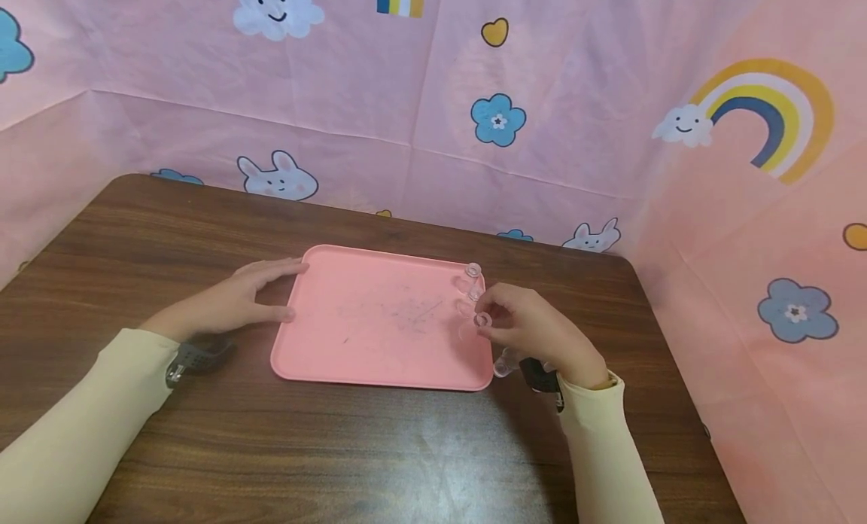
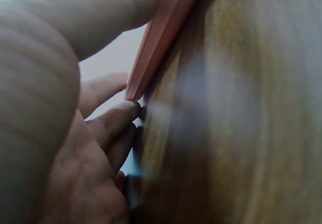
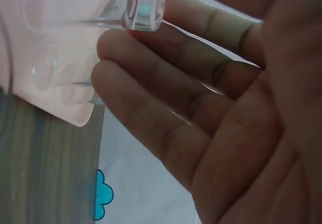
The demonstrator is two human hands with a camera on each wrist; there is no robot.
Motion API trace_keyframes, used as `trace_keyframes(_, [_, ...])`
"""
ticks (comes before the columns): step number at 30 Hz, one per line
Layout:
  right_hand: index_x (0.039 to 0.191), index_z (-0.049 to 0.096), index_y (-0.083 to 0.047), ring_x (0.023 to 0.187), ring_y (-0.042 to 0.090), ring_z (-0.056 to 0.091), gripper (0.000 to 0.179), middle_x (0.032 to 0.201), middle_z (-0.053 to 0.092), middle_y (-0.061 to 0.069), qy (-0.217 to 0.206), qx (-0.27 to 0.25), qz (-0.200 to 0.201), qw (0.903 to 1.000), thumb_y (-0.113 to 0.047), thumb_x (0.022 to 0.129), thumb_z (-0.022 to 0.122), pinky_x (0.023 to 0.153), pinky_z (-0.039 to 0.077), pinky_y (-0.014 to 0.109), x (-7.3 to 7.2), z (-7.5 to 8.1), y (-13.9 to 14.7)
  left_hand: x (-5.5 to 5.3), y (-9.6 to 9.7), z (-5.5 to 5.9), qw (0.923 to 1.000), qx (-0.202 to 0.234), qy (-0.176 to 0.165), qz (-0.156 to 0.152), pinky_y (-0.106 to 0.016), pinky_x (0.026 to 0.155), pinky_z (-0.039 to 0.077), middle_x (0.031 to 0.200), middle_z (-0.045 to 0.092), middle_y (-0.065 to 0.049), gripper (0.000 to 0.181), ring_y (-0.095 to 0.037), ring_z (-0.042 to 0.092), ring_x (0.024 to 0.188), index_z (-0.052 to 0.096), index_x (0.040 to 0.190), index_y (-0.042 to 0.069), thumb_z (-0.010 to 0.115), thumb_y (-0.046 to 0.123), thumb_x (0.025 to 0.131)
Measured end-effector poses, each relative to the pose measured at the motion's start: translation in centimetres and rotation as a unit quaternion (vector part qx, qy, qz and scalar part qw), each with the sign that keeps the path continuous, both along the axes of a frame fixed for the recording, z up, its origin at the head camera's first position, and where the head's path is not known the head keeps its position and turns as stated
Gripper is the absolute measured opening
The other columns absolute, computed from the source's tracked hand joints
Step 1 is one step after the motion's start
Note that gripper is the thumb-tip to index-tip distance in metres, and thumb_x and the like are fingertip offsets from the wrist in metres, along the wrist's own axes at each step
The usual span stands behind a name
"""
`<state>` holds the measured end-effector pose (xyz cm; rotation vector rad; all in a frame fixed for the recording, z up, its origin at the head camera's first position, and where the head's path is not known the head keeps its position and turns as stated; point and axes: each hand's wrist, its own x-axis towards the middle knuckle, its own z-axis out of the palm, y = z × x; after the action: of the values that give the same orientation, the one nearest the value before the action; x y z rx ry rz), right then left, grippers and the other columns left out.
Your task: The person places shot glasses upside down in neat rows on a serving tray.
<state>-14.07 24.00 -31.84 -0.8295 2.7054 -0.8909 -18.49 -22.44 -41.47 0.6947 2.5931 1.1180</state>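
On the brown wood-grain table (image 1: 420, 449), a pink rectangular plastic tray (image 1: 366, 298) lies flat, its middle marked with dark scuffs. Left hand (image 1: 226, 302): thumb and fingers spread wide and fairly straight, tips touching the tray's left rim; nothing enclosed. Right hand (image 1: 538, 328): fingers bent, thumb and forefinger pinching the thick narrow end of a small clear tapered cup (image 1: 482, 320) above the tray's right side; whether its wide end touches the tray cannot be determined. Two similar transparent cups (image 1: 474, 270) stand beyond it along the right edge, narrow ends up. Further clear cupware (image 1: 503, 363) sits on the table near the right wrist.
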Motion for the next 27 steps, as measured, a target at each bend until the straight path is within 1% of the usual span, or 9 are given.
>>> trace_keyframes(4, [0.101, 0.069, -0.01, 0.088, 0.023, 0.067, 0.016, 0.093, 0.066, 0.0, 0.022, 0.047, 0.011, 0.9986, -0.011, 0.091, 0.08, 0.082, 0.06, 0.044, -0.3, -0.5, -0.1, 0.0, -0.1, -0.1, 1.0, 0.001, 0.0, 0.001, -0.077, 0.115, 0.018, 0.165, 0.032, -0.02, 0.081, -0.048, 0.02, 0.152, 0.042, 0.158, 0.015, 0.08, 0.04, 0.09])
trace_keyframes(8, [0.102, 0.07, -0.011, 0.088, 0.025, 0.067, 0.015, 0.093, 0.067, -0.001, 0.017, 0.073, 0.008, 0.9972, -0.014, 0.091, 0.081, 0.081, 0.06, 0.043, -0.5, -0.8, -0.3, 0.0, -0.1, -0.1, 1.0, 0.001, 0.003, 0.001, -0.076, 0.115, 0.018, 0.165, 0.032, -0.019, 0.081, -0.048, 0.02, 0.152, 0.043, 0.158, 0.015, 0.08, 0.039, 0.09])
trace_keyframes(13, [0.101, 0.07, -0.012, 0.09, 0.026, 0.068, 0.015, 0.093, 0.067, -0.002, 0.008, 0.086, -0.001, 0.9962, -0.015, 0.091, 0.081, 0.082, 0.06, 0.043, -0.5, -0.9, -0.4, 0.1, -0.1, 0.0, 1.0, 0.001, 0.001, 0.0, -0.077, 0.115, 0.018, 0.166, 0.032, -0.019, 0.082, -0.048, 0.02, 0.152, 0.042, 0.158, 0.014, 0.08, 0.04, 0.09])
trace_keyframes(19, [0.101, 0.071, -0.011, 0.087, 0.023, 0.067, 0.016, 0.092, 0.068, -0.001, 0.018, 0.103, 0.007, 0.9945, -0.015, 0.09, 0.082, 0.079, 0.058, 0.035, -0.6, -1.0, -0.5, 0.1, -0.1, 0.0, 1.0, 0.003, 0.002, 0.0, -0.077, 0.115, 0.018, 0.165, 0.032, -0.019, 0.081, -0.048, 0.02, 0.152, 0.043, 0.158, 0.014, 0.08, 0.039, 0.09])
trace_keyframes(20, [0.101, 0.071, -0.012, 0.088, 0.023, 0.067, 0.017, 0.092, 0.068, -0.001, 0.013, 0.103, 0.003, 0.9946, -0.016, 0.09, 0.082, 0.079, 0.057, 0.034, -0.6, -1.0, -0.5, 0.1, -0.1, 0.0, 1.0, 0.003, 0.002, 0.001, -0.077, 0.115, 0.018, 0.165, 0.032, -0.019, 0.081, -0.048, 0.02, 0.152, 0.043, 0.158, 0.014, 0.08, 0.039, 0.09])
trace_keyframes(24, [0.108, 0.07, -0.011, 0.098, 0.023, 0.07, 0.022, 0.101, 0.071, 0.002, -0.001, 0.086, -0.017, 0.9961, -0.02, 0.092, 0.081, 0.089, 0.059, 0.041, -0.4, -0.5, 0.2, 0.0, -0.1, -0.1, 1.0, 0.002, 0.0, 0.004, -0.076, 0.116, 0.017, 0.166, 0.033, -0.018, 0.081, -0.047, 0.02, 0.153, 0.043, 0.158, 0.015, 0.08, 0.04, 0.09])
trace_keyframes(27, [0.115, 0.069, -0.009, 0.109, 0.025, 0.069, 0.029, 0.111, 0.071, 0.004, -0.007, 0.059, -0.032, 0.9977, -0.021, 0.092, 0.08, 0.098, 0.056, 0.048, -0.1, 0.4, 1.6, 0.1, -0.1, -0.1, 1.0, 0.003, 0.0, 0.006, -0.076, 0.116, 0.016, 0.166, 0.033, -0.017, 0.081, -0.047, 0.02, 0.153, 0.042, 0.158, 0.016, 0.08, 0.04, 0.091])
